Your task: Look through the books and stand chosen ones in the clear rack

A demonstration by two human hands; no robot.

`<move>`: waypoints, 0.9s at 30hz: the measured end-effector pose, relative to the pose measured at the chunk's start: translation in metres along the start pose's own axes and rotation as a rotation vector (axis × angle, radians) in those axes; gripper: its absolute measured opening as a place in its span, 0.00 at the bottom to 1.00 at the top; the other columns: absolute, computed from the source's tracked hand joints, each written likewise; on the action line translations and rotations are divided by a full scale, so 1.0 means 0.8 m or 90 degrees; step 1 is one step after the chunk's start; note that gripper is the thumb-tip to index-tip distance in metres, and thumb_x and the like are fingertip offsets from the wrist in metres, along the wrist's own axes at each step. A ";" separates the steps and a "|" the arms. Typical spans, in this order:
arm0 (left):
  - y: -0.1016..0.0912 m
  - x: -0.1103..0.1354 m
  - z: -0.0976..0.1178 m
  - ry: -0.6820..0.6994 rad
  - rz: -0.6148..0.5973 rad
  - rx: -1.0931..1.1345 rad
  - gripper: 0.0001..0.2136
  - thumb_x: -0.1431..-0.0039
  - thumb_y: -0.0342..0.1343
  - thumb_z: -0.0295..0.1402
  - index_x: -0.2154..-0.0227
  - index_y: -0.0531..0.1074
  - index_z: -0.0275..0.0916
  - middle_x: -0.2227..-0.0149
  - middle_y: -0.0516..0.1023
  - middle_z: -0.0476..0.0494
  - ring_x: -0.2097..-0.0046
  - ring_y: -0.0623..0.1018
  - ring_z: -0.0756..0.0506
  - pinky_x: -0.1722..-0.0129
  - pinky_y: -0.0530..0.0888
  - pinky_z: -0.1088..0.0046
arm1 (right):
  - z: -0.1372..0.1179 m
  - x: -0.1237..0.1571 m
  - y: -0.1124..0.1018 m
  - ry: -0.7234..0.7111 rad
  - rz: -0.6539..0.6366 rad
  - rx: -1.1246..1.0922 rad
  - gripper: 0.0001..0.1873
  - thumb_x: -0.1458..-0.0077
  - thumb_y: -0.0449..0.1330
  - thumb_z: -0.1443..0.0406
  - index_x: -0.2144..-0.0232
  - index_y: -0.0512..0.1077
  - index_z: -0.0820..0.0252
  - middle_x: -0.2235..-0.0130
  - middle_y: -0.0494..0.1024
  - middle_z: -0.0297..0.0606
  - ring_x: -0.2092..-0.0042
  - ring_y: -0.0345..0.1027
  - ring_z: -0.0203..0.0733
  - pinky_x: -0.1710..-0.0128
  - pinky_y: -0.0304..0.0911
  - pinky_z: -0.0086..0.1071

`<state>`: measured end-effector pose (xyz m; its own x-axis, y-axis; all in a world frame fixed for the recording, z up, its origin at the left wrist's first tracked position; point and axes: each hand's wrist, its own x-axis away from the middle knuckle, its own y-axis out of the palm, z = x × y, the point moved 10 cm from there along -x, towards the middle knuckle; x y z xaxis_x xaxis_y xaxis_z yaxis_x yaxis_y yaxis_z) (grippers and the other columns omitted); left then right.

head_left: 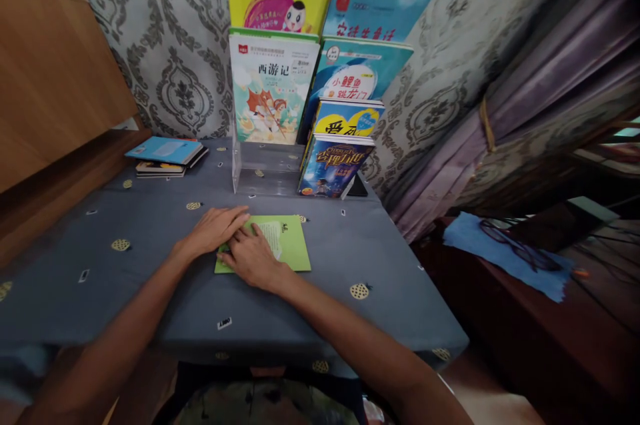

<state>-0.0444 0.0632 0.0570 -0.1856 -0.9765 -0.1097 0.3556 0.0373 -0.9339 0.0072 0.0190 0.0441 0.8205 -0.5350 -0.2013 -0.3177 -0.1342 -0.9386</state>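
Observation:
A green book [295, 245] lies flat on the cloth-covered table, a pale text panel on its cover. Across its left part rests my right hand [255, 257], its fingers spread and lying on the cover. My left hand [213, 230] sits at the book's upper left corner, fingers stretched out and meeting those of the right hand. Neither hand is wrapped round anything. Part of the book's left side is hidden under them. Behind it stands a clear acrylic book rack [267, 179] with several upright books, among them a white-covered one [273, 91] and a dark blue one [333, 171].
A small pile of books [165, 151] lies at the back left, near a wooden panel [60, 65]. On the right, beyond the table edge, glasses [520, 245] rest on a blue cloth [465, 238]. A purple curtain [450, 165] hangs beside the patterned wall.

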 end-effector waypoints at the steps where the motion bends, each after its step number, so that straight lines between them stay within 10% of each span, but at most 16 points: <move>1: 0.000 0.000 -0.001 -0.001 -0.001 0.004 0.26 0.30 0.34 0.46 0.40 0.66 0.39 0.41 0.74 0.41 0.41 0.73 0.42 0.40 0.65 0.62 | 0.000 -0.005 0.001 0.003 0.004 0.007 0.23 0.33 0.50 0.57 0.42 0.66 0.66 0.41 0.71 0.51 0.35 0.55 0.53 0.36 0.50 0.59; 16: 0.005 0.001 0.008 -0.017 0.005 -0.115 0.22 0.30 0.37 0.43 0.46 0.71 0.39 0.50 0.80 0.39 0.49 0.78 0.40 0.48 0.69 0.62 | -0.036 0.087 -0.003 -0.056 -0.020 -0.004 0.19 0.32 0.52 0.60 0.41 0.65 0.52 0.36 0.66 0.38 0.32 0.52 0.48 0.34 0.48 0.58; 27: 0.028 0.021 0.038 0.026 0.009 -0.201 0.23 0.32 0.44 0.49 0.45 0.69 0.39 0.39 0.69 0.31 0.38 0.70 0.33 0.40 0.61 0.46 | 0.062 0.170 -0.040 0.104 -0.018 -0.063 0.25 0.32 0.48 0.65 0.34 0.57 0.51 0.35 0.66 0.40 0.32 0.52 0.47 0.34 0.46 0.61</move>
<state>-0.0114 0.0412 0.0449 -0.2211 -0.9664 -0.1308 0.0573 0.1210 -0.9910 0.1523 -0.0084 0.0325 0.7441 -0.6575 -0.1187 -0.3472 -0.2287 -0.9095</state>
